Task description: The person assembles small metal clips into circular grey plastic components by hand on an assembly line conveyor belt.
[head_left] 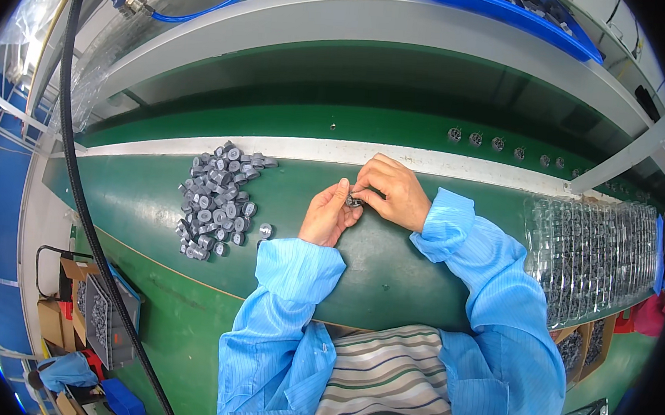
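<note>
Over the green tabletop [389, 281] my two hands meet at a small round dark part with a metallic look [354, 201]. My left hand [327, 213] pinches it between thumb and fingers. From the upper right, my right hand [397, 192] reaches in with its thumb and fingertips closed on the same part; its details are too small to make out. To the left of my hands lies a heap of short grey cylindrical pieces [217, 199]. One loose grey piece [266, 231] rests between the heap and my left sleeve.
Clear plastic trays [591, 256] filled with small parts are stacked at the right. A row of round parts [498, 143] stands on the green ledge behind. A black cable [71, 135] hangs at left; a blue tray [515, 18] sits on the shelf above. Grey bin [112, 323] on the floor.
</note>
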Demonstrator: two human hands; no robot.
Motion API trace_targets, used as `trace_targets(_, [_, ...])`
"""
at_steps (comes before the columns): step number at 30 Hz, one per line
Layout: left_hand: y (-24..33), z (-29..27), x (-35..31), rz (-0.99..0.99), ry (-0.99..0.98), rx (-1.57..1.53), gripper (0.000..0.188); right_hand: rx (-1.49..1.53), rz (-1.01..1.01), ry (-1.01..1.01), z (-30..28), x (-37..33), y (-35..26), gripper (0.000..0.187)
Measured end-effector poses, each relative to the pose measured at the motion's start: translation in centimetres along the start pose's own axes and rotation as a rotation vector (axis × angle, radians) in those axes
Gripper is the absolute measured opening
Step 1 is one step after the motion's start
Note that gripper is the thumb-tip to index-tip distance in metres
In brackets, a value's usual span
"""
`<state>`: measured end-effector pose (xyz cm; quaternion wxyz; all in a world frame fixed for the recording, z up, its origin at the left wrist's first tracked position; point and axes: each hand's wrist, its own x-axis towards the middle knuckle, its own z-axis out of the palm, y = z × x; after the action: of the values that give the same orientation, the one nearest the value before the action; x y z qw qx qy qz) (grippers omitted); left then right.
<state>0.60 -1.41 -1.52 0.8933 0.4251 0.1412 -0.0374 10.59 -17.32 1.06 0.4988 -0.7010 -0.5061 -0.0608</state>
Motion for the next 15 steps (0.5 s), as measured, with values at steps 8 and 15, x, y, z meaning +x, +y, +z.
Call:
trace_targets(8, [0.2, 0.2, -0.1, -0.056, -0.016, 0.044, 0.033, -0.205, -0.203, -0.073, -0.2, 0.0, -0.6, 0.014])
trace_targets(15, [-0.8, -0.5, 0.5, 0.068, 0.007, 0.136, 0.029, 0.099, 0.228, -0.079, 0.7, -0.9, -0.2, 0.016])
